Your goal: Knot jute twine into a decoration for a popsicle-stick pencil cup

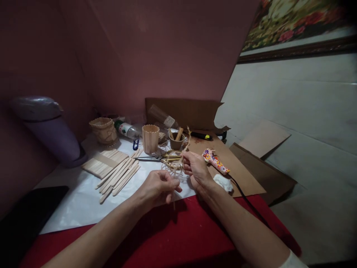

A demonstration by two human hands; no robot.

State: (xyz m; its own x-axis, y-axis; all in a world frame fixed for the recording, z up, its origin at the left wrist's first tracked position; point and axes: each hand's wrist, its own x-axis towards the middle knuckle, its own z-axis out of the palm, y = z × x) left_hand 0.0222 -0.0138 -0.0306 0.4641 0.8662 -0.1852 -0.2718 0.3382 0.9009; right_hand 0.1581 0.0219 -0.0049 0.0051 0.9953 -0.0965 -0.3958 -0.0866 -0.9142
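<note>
My left hand is closed in a pinch on a thin strand of twine, whose end hangs below the fingers. Higher and to the right, my right hand grips the same pale jute twine, with a knotted or twisted length sticking up above its fingertips. Behind the hands, loose loops of twine lie around a pair of scissors with gold-coloured handles. A cup made of craft sticks stands upright just beyond the scissors. Where each strand runs between the fingers is partly hidden.
Loose craft sticks and a banded bundle lie left. Behind are a decorated stick pot, plastic bottles and a small pot. A flowered glue gun with its cord, white tissue and a cutter lie right.
</note>
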